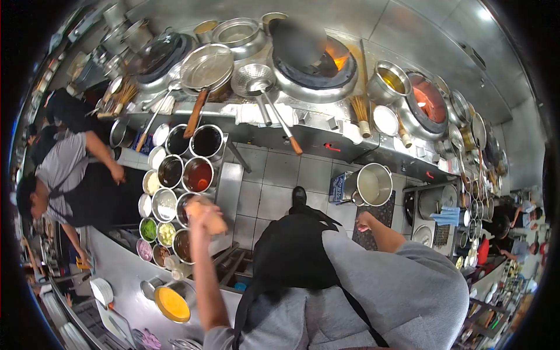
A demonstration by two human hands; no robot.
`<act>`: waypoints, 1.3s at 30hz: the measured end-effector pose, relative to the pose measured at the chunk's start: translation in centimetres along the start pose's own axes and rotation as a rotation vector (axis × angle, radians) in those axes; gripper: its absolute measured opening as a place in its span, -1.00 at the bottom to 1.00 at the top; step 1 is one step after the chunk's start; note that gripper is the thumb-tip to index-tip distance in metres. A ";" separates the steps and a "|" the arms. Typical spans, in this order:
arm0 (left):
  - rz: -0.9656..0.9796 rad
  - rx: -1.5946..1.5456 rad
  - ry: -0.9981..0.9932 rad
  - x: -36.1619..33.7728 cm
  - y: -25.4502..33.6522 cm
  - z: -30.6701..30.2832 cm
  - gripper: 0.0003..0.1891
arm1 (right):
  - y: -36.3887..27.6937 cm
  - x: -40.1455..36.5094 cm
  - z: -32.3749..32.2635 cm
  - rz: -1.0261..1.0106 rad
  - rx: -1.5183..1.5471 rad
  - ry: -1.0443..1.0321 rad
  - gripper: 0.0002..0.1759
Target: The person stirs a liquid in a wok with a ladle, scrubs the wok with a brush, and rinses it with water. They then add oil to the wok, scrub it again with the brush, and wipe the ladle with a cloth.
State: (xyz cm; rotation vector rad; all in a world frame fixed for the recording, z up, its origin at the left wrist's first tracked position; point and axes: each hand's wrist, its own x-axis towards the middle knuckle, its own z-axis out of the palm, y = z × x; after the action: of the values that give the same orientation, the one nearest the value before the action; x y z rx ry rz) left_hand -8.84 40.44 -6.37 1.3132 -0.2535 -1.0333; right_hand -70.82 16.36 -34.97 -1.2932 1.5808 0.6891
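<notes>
My left hand (201, 214) is over the right side of the group of metal sauce and ingredient pots, its fingers closed round an orange-brown object (213, 223) that is blurred by motion. Close to it are a pot of red sauce (198, 175) and a pot of pale contents (165, 204). Out to the right, my right hand (365, 221) hangs above the dark floor mat, fingers curled, and nothing can be made out in it. A large steel pot (374, 184) stands just beyond that hand.
A flame burns under the dark wok (298, 49) at the back range. A long-handled strainer (253, 80) lies before it. At the left a person (64, 175) stands near the pots. A bowl of yellow liquid (172, 304) sits on the steel counter (125, 280).
</notes>
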 end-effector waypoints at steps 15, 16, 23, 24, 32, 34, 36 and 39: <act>0.924 1.367 0.725 3.1 54.2 -1.7 -0.57 | -15.6 3.6 -5.5 -0.610 0.292 0.757 -0.85; 0.890 1.404 0.776 3.8 54.3 -1.7 -0.56 | -18.3 2.2 -7.5 -0.660 0.368 0.939 -0.84; 0.789 1.506 1.059 4.8 53.8 -0.5 -0.55 | -28.2 -1.5 -22.4 -0.700 0.513 0.949 -0.76; 0.804 1.514 1.095 4.9 53.5 0.6 -0.55 | -28.3 -1.2 -22.8 -0.722 0.451 1.035 -0.76; 1.288 1.062 0.807 8.9 44.2 21.1 -0.53 | -26.4 6.0 -17.7 -0.647 -0.138 0.359 -0.64; 1.021 0.674 0.418 13.6 35.5 28.6 -0.53 | -25.6 7.4 -15.9 -0.494 -0.257 0.519 -0.28; 0.518 0.355 0.085 18.0 24.8 34.6 -0.52 | -24.1 11.1 -15.0 -0.447 -0.355 0.454 -0.16; -0.216 0.083 -0.090 23.3 12.2 41.4 -0.50 | -24.1 13.2 -15.1 -0.399 -0.389 0.420 -0.11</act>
State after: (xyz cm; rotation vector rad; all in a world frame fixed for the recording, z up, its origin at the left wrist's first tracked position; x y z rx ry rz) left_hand -18.25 -5.54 7.74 1.3922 -0.2278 -1.2786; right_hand -52.61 -8.99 -37.77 -2.0822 1.4784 0.5032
